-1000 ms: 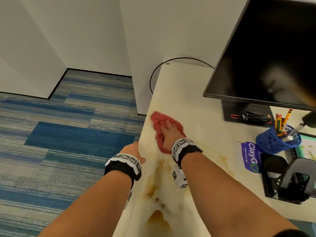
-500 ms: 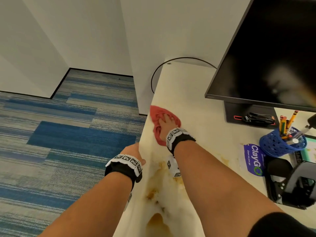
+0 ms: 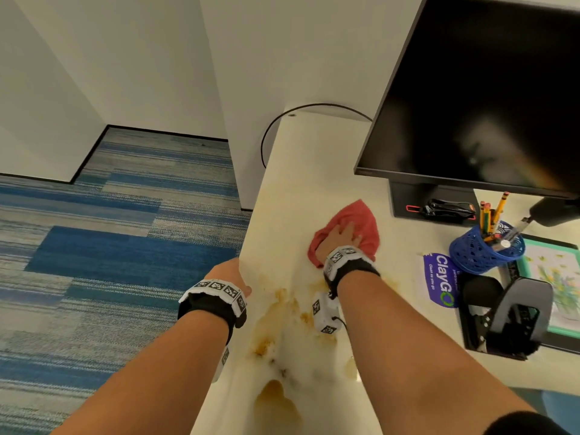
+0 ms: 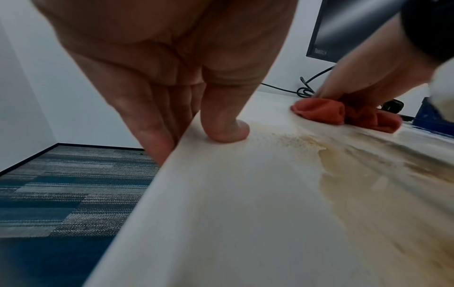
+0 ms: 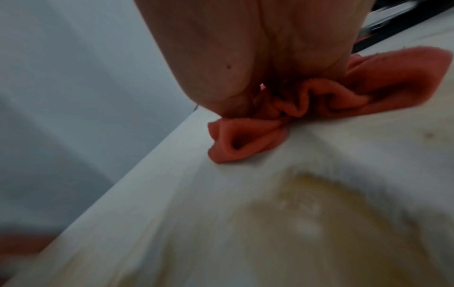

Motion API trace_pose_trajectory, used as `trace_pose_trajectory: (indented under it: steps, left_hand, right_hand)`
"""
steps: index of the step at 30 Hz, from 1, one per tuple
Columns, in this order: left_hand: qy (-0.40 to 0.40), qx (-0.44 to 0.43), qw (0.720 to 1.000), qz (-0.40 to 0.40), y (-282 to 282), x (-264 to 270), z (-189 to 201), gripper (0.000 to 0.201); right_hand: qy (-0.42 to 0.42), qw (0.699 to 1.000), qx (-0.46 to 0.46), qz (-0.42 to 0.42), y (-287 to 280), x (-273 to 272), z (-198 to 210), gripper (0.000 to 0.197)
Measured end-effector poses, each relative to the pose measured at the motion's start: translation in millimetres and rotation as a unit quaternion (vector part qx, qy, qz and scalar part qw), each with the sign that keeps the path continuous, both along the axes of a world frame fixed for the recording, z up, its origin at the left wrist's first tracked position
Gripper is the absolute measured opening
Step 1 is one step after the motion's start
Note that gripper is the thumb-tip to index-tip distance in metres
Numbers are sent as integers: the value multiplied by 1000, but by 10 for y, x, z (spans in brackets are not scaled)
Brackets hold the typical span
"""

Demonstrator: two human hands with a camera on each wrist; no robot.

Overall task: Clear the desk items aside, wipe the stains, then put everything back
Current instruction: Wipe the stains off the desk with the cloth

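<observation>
A red cloth (image 3: 361,219) lies on the cream desk (image 3: 301,171), left of the monitor base. My right hand (image 3: 340,237) presses flat on it, and the cloth (image 5: 245,141) bunches under the palm. Brown stains (image 3: 276,312) spread over the desk near the front, between my forearms, with a larger patch (image 3: 273,400) closer to me. My left hand (image 3: 227,274) holds the desk's left edge. Its thumb (image 4: 223,132) is on top and its fingers (image 4: 147,120) run down the side. The cloth (image 4: 319,110) shows further along the desk.
A black monitor (image 3: 486,89) stands at the right, a black stapler (image 3: 448,208) on its base. A blue pencil holder (image 3: 486,252), a ClayGo card (image 3: 439,281), a black hole punch (image 3: 508,318) and a green-framed picture (image 3: 558,277) crowd the right side. A cable (image 3: 282,120) loops off the far corner.
My right hand has slid the red cloth from the desk's left edge rightward toward the monitor base. The left hand has stayed on the desk edge.
</observation>
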State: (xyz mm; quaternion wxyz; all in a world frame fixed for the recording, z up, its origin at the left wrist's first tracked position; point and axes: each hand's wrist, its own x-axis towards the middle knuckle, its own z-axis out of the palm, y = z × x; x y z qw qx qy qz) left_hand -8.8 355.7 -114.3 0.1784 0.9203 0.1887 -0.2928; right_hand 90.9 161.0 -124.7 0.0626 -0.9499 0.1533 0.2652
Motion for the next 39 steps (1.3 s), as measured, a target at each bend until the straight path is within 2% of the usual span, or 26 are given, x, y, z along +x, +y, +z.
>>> trace_pose_trajectory:
  steps: [4,7,9,12,15,18,20,22,24,26,28,31,34,37,39]
  left_hand:
    - [-14,4,1000,-6,-29,-32,31,36]
    - [-16,10,1000,-5,-72,-64,68,35]
    - [-14,20,1000,-3,-102,-94,95,34]
    - [-10,39,999,-7,-138,-126,133,32]
    - [-1,53,998,-20,-165,-167,167,26]
    - [14,63,998,-25,-175,-224,216,21]
    - [31,68,997,-28,-187,-244,230,33]
    - [38,64,997,-30,-202,-261,254,41]
    - [29,55,998,-25,-201,-284,278,45]
    - [15,44,999,-14,-188,-308,263,43]
    - [2,34,999,2,-172,-326,235,43]
    - [-8,26,1000,13,-171,-350,229,46]
    - [-7,25,1000,18,-165,-367,218,55]
    - [-7,23,999,21,-134,-378,178,58]
    - [-8,21,1000,20,-114,-380,141,61]
  right_hand:
    - [37,970,100,218,297,-405,66,68]
    - [40,961,113,248,128,-495,68,64]
    - [39,972,106,208,-88,-495,73,62]
    - [18,992,90,85,-441,-503,112,60]
    - [4,998,51,-25,-700,-540,154,60]
    - [13,998,31,-51,-683,-613,205,61]
    - [37,999,17,16,-517,-704,235,64]
    - [50,990,36,130,-327,-791,233,68]
    - [80,962,76,249,-204,-852,209,77]
    - [104,942,99,303,-220,-883,218,80]
    - [82,949,103,286,-364,-885,181,74]
    - [23,984,77,158,-681,-830,126,63]
    - [32,997,46,52,-852,-667,115,60]
    - [24,999,33,35,-741,-531,100,62]
    - [21,996,47,78,-554,-504,113,62]
